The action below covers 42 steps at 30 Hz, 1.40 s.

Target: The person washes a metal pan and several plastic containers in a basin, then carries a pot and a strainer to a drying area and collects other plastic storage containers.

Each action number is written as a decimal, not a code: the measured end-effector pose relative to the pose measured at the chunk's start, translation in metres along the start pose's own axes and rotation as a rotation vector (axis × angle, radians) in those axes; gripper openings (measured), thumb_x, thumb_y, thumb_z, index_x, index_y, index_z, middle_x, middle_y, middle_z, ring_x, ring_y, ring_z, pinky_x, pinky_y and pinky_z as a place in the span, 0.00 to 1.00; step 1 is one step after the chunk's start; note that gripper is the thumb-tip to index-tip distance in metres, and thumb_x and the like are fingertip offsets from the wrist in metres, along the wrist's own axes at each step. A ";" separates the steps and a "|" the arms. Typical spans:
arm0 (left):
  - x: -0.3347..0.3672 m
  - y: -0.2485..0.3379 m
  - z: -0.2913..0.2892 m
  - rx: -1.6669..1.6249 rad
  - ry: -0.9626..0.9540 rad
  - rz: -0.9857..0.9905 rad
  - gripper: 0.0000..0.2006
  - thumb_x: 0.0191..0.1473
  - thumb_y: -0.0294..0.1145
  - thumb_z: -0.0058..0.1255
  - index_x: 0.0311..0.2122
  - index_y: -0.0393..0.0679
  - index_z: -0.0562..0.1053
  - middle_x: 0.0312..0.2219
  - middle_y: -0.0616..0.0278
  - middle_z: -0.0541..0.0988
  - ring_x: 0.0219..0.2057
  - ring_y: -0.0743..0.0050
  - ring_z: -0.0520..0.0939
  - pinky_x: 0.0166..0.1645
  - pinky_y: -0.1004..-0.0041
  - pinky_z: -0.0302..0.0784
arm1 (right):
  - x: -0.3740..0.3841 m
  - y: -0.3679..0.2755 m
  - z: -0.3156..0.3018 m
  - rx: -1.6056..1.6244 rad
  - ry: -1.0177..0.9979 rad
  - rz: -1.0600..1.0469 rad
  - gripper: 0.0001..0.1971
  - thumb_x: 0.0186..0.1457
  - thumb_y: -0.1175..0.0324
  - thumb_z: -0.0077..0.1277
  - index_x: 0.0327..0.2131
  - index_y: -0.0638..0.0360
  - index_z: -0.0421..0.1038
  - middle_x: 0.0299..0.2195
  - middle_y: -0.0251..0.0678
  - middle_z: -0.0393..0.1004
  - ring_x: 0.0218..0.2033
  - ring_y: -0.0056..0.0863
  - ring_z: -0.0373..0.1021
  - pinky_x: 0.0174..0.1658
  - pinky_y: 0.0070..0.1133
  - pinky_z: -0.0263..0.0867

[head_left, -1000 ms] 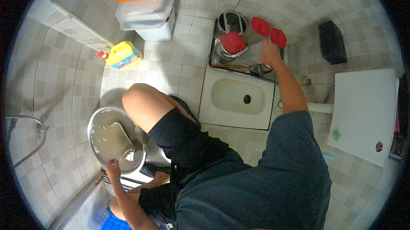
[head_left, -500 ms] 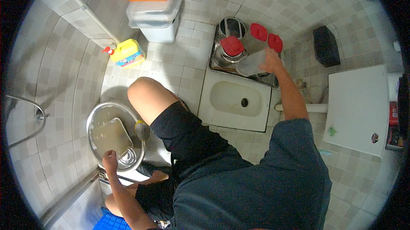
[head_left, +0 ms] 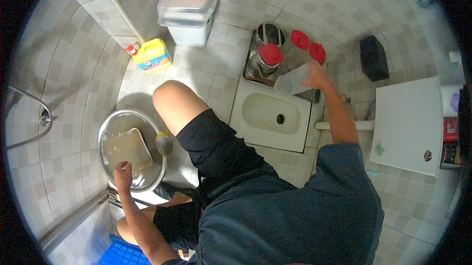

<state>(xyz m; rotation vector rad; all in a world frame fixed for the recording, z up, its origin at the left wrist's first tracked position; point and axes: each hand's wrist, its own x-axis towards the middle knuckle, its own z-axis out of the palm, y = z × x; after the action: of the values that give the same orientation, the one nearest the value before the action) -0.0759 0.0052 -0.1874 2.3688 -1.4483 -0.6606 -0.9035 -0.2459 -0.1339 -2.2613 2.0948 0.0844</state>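
On the right, my right hand grips a translucent plastic container, tilted on its side above the near part of a dark tray. In that tray stand a canister with a red lid and a metal-rimmed container. Two red lids lie behind the hand. At the left, my left hand is closed over the near side of a metal basin; whatever its fingers hold, if anything, is too small to make out. Cloudy water and a partly sunken rectangular plastic container are in the basin.
A scrubbing pad hangs at the basin's right rim. Beyond stand a yellow jug with a red pump and stacked plastic boxes. A squat toilet lies before the tray; a white panel is at right.
The view has shifted slightly. My right hand has brought the translucent container a little nearer and away from the red-lidded canister. My left hand stays closed over the basin.
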 end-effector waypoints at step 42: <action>-0.056 0.053 -0.073 -0.028 0.372 -0.008 0.15 0.52 0.38 0.57 0.40 0.37 0.79 0.39 0.44 0.78 0.42 0.44 0.80 0.49 0.56 0.76 | 0.085 -0.490 -0.236 1.151 -0.279 -0.602 0.26 0.53 0.60 0.60 0.49 0.71 0.68 0.43 0.40 0.75 0.44 0.27 0.71 0.51 0.24 0.65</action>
<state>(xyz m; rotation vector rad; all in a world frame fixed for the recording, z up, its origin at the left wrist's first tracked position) -0.1006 0.0316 -0.0873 2.3197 -1.2576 -0.2211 -0.4086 -0.3114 0.0973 -1.8010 0.8201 -0.6120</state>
